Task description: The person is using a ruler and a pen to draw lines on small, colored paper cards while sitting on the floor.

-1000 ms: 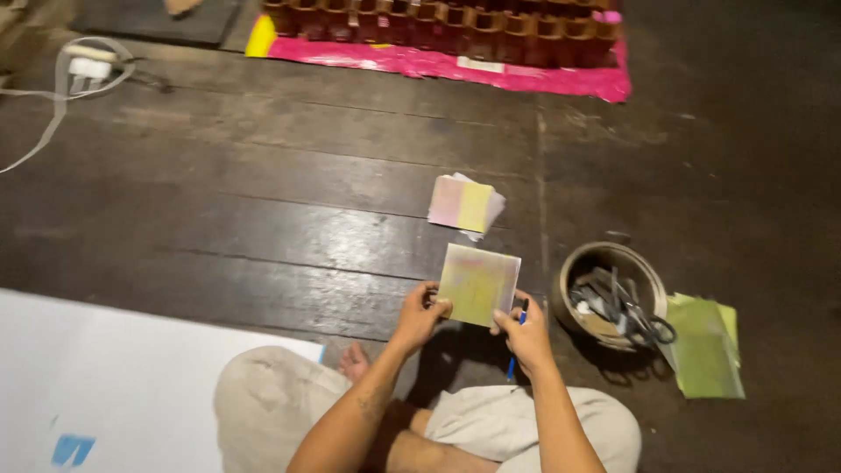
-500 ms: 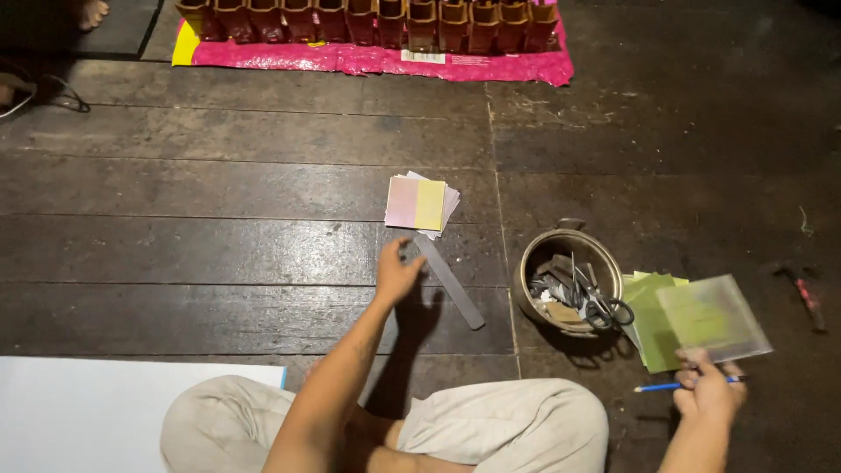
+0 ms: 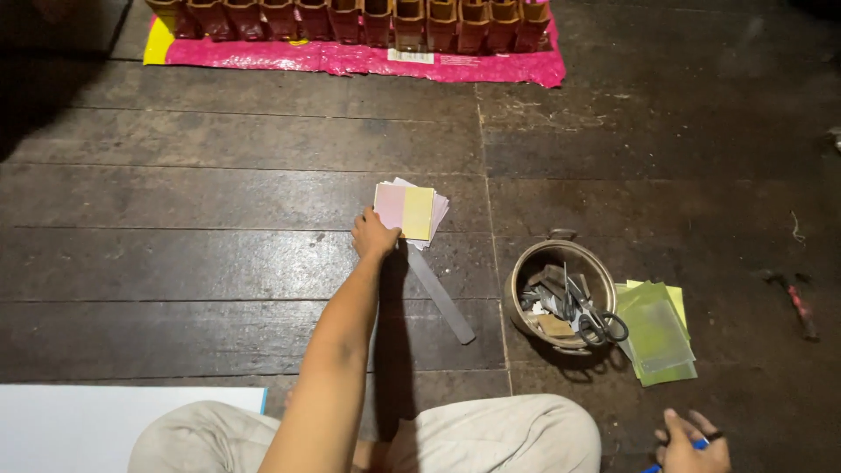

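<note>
Paper squares (image 3: 410, 211), that's the small stack the left hand (image 3: 374, 235) is reaching out to: pale pink and yellow sheets on top, a few whitish-lilac ones fanned out underneath, lying flat on the floor (image 3: 219, 201) straight ahead of the person. The left hand is on the stack's near left corner, fingers curled down at the edge; can't really tell whether it's pinching a sheet or just touching it. Just below the stack a long grey ruler (image 3: 441, 294) lies at an angle, its top end close to the hand.

The right hand (image 3: 692, 442) is way off at the bottom right, well apart from the left, closed around a blue pen (image 3: 698, 445).

Between the two sits a round metal bowl (image 3: 561, 298) full of odds and ends, with black-handled scissors (image 3: 596, 320) leaning on its rim. Right beside it there's a pile of green sheets (image 3: 657, 333) with yellowish ones under it. A small hammer (image 3: 797, 298) with a reddish handle lies farther right.

Floor is dark, worn wooden planks, pretty dim lighting. At the far edge a row of brown containers (image 3: 368, 17) stands on a bright pink sheet (image 3: 350, 60) with a yellow corner. A big white board (image 3: 105, 429) pokes in at the bottom left, next to the person's light trousers (image 3: 491, 434).
</note>
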